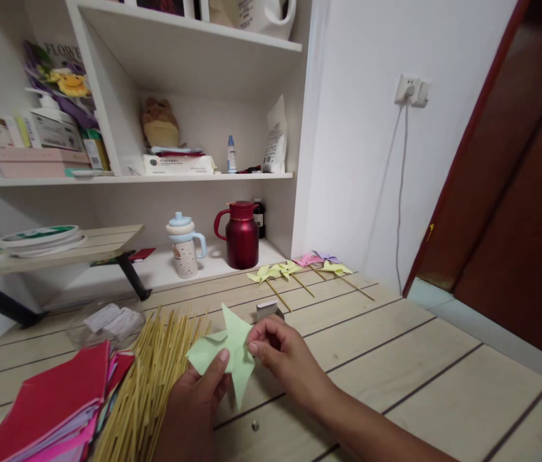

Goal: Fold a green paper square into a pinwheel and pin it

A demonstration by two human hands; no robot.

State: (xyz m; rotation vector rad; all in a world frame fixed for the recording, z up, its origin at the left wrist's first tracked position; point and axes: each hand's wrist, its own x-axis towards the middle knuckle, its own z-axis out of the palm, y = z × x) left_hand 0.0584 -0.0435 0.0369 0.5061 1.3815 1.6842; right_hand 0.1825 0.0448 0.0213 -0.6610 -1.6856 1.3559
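Observation:
A light green folded paper pinwheel shape is held just above the wooden table. My left hand pinches its lower left edge with the thumb on top. My right hand pinches its centre from the right, fingers closed on the paper. A heap of thin wooden sticks lies directly left of my left hand. Several finished paper pinwheels on sticks lie at the far side of the table.
A stack of red and pink paper sheets lies at the near left. A small stapler-like object sits behind my right hand. A red jug and a spotted cup stand on the low shelf. A door is on the right.

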